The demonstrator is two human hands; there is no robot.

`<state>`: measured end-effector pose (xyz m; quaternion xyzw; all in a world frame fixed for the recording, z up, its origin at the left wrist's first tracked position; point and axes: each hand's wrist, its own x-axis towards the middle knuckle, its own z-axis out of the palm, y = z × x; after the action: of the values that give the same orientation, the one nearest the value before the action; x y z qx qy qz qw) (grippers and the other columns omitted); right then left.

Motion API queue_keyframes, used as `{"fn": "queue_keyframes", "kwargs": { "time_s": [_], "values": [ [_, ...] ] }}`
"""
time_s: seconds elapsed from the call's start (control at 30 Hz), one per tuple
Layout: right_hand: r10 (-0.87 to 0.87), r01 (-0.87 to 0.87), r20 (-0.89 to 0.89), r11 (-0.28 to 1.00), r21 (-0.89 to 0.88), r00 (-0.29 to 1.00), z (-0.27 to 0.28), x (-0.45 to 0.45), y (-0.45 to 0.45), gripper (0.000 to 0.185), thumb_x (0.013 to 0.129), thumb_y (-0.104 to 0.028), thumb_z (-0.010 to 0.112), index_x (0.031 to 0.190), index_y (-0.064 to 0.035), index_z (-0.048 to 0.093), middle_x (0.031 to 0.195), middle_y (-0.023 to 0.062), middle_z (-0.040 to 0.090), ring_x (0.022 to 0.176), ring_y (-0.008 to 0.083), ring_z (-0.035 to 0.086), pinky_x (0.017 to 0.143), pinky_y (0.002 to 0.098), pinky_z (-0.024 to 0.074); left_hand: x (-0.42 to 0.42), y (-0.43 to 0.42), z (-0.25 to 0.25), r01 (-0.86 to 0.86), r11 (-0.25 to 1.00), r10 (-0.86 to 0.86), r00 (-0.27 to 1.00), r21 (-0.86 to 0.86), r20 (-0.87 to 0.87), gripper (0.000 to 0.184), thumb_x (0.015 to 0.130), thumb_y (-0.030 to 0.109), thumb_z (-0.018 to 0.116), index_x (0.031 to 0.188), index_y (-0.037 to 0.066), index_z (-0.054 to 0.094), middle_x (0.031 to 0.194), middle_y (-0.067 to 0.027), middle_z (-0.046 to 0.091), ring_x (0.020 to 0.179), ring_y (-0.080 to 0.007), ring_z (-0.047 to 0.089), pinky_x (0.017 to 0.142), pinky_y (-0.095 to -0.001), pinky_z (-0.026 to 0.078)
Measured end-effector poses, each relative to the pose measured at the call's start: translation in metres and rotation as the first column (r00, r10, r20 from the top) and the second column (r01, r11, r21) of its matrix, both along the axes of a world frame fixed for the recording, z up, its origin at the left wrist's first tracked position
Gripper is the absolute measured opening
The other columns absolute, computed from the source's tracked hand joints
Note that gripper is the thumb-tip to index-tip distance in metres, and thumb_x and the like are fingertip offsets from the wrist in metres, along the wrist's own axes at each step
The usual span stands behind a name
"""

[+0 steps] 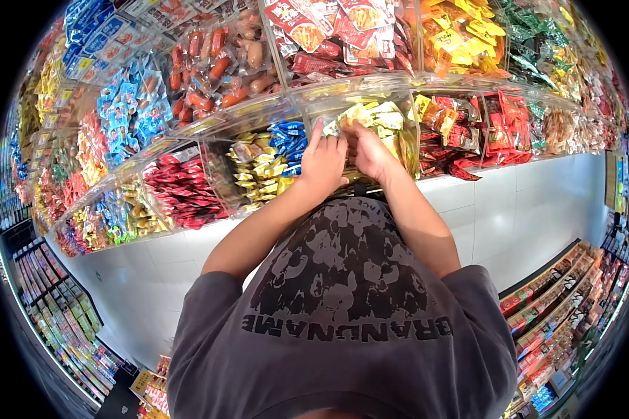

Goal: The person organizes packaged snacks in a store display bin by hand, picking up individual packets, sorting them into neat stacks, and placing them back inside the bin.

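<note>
My left hand [324,162] is at the left side of a clear bin, its index finger stretched up beside the bin's divider and the other fingers half bent. No object shows in it. Just to its right, my right hand [372,153] reaches into the same bin, fingers curled at the pale yellow snack packets [386,117]. Its fingertips seem closed on the edge of one packet, partly hidden by the hand. The two hands are close together. Left of my left hand lie blue packets [286,137] and yellow-and-white packets [256,164].
Clear bins of wrapped snacks curve around me: dark red packets [182,185], red packets [507,126], sausages [220,64] and yellow packets [461,35] behind. A white panel [496,199] runs below the bins. Stocked shelves [555,307] stand at lower right, others [63,307] at lower left.
</note>
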<state>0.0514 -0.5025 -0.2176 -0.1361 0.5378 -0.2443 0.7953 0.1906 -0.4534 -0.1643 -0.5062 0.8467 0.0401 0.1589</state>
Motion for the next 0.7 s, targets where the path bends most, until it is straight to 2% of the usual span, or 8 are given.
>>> {"fn": "queue_keyframes", "kwargs": {
  "time_s": [0.03,0.07,0.13,0.2,0.27,0.3,0.37,0.7],
  "values": [
    [0.019,-0.024,-0.09,0.998,-0.059,0.996,0.013,0.0,-0.002,0.036,0.104,-0.032,0.049,0.126,-0.005,0.058,0.127,0.0149,0.063,0.12,0.0273,0.057,0.1,0.0421,0.0445,0.0,-0.004,-0.001,0.002,1.0,-0.002,1.0,-0.002,0.003,0.106,0.064,0.064,0.082,0.14,0.0,0.047,0.108,-0.0087,0.06,0.103,-0.0253,0.063,0.123,-0.0555,0.01],
    [0.011,-0.017,-0.088,0.998,-0.062,0.996,0.011,-0.002,-0.006,0.036,0.104,-0.032,0.049,0.126,-0.005,0.058,0.127,0.0149,0.063,0.12,0.0273,0.057,0.1,0.0421,0.0445,-0.001,-0.008,-0.004,0.019,1.0,-0.021,0.997,0.018,0.076,0.106,0.066,0.066,0.079,0.141,-0.001,0.047,0.113,-0.0108,0.062,0.108,-0.0259,0.063,0.123,-0.0558,0.012],
    [0.109,-0.559,-0.695,0.688,-0.464,0.711,0.024,-0.007,-0.015,0.024,0.094,-0.017,0.061,0.115,-0.0057,0.066,0.119,0.0178,0.068,0.115,0.034,0.059,0.096,0.0432,0.0462,-0.006,-0.016,-0.006,0.054,0.998,-0.059,0.987,0.038,0.146,0.106,0.068,0.069,0.077,0.142,-0.002,0.046,0.118,-0.0129,0.063,0.112,-0.0265,0.063,0.123,-0.056,0.013],
    [0.071,-0.614,-0.772,0.654,-0.442,0.632,0.037,-0.005,-0.017,0.027,0.082,-0.004,0.065,0.108,-0.0051,0.07,0.12,0.0191,0.068,0.118,0.0357,0.059,0.096,0.0407,0.0487,-0.009,-0.024,-0.008,-0.006,0.995,-0.015,0.981,0.104,0.194,0.106,0.071,0.072,0.073,0.143,-0.002,0.046,0.13,-0.0163,0.061,0.119,-0.0276,0.061,0.122,-0.0567,0.017],
    [-0.171,-0.897,-0.907,0.164,-0.411,0.385,0.025,-0.004,-0.024,0.03,0.081,-0.001,0.063,0.11,-0.0047,0.069,0.112,0.0174,0.069,0.111,0.036,0.06,0.095,0.0414,0.0505,-0.011,-0.038,-0.011,-0.002,0.986,-0.032,0.979,0.166,0.202,0.108,0.072,0.073,0.072,0.144,-0.003,0.046,0.135,-0.0182,0.059,0.122,-0.0294,0.06,0.119,-0.0575,0.023],
    [-0.156,-0.94,-0.933,0.06,-0.336,0.323,0.024,-0.002,-0.028,0.028,0.081,-0.006,0.063,0.108,-0.0066,0.071,0.117,0.0156,0.068,0.114,0.033,0.059,0.1,0.0403,0.0478,-0.012,-0.044,-0.011,-0.015,0.968,-0.039,0.976,0.25,0.213,0.108,0.073,0.073,0.071,0.144,-0.004,0.045,0.138,-0.0187,0.057,0.124,-0.0295,0.059,0.119,-0.0576,0.024],
    [-0.157,-0.947,-0.935,-0.01,-0.32,0.318,0.002,0.001,-0.038,0.027,0.082,-0.01,0.063,0.107,-0.0082,0.072,0.117,0.0127,0.068,0.116,0.0304,0.058,0.102,0.0379,0.0463,-0.014,-0.055,-0.003,-0.028,0.913,-0.072,0.971,0.407,0.23,0.109,0.075,0.073,0.07,0.145,-0.006,0.043,0.144,-0.0196,0.053,0.128,-0.0295,0.057,0.118,-0.0564,0.027],
    [-0.194,-0.995,-0.98,-0.093,-0.021,0.039,0.012,-0.001,-0.039,0.029,0.087,-0.017,0.061,0.113,-0.0128,0.071,0.115,0.0068,0.065,0.12,0.0242,0.055,0.102,0.0388,0.0446,-0.006,-0.036,-0.006,0.049,0.979,-0.065,0.995,0.196,0.08,0.102,0.074,0.067,0.075,0.139,-0.006,0.046,0.129,-0.016,0.059,0.121,-0.0282,0.059,0.116,-0.0517,0.032]
  ]
}}
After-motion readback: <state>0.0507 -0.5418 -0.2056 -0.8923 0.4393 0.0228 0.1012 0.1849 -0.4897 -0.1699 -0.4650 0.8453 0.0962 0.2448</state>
